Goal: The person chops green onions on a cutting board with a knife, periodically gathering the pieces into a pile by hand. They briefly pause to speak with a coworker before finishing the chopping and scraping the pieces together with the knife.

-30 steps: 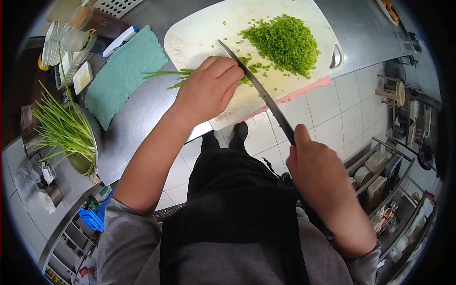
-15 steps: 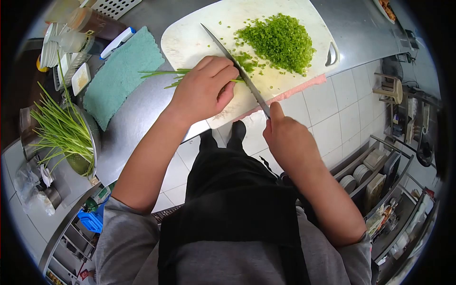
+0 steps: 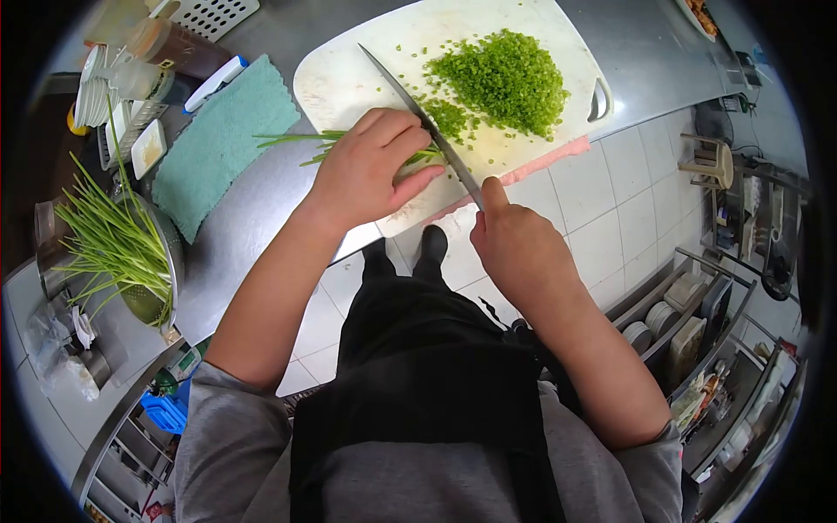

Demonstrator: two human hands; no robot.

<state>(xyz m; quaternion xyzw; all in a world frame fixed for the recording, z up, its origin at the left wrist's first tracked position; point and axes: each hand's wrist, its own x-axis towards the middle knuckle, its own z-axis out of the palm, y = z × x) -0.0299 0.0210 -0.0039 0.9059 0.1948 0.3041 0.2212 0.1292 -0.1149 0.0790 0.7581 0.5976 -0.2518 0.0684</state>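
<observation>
A long knife [image 3: 418,119] lies slanted across the white cutting board [image 3: 336,74], its handle inside my right hand [image 3: 520,244], which is closed round it near the board's front edge. My left hand [image 3: 370,166] presses on a thin bunch of green onions [image 3: 301,137], fingertips curled beside the blade and thumb held out. The stalks stick out to the left, past the board's edge, and their cut ends show right of my fingers. Just beyond the blade, chopped green onion [image 3: 501,78] forms a large heap with loose bits around it.
A teal cloth [image 3: 227,139] lies left of the board. Farther left, a metal colander [image 3: 174,253] holds long green onions [image 3: 109,235]. Containers, a white basket [image 3: 209,13] and a blue-and-white object [image 3: 215,84] are at the upper left. A rack with dishes [image 3: 667,318] stands at the lower right.
The knife and my right hand have shifted slightly left. My left thumb has moved outward from the fingers. More cut bits lie beside the blade, and the board appears slightly farther left.
</observation>
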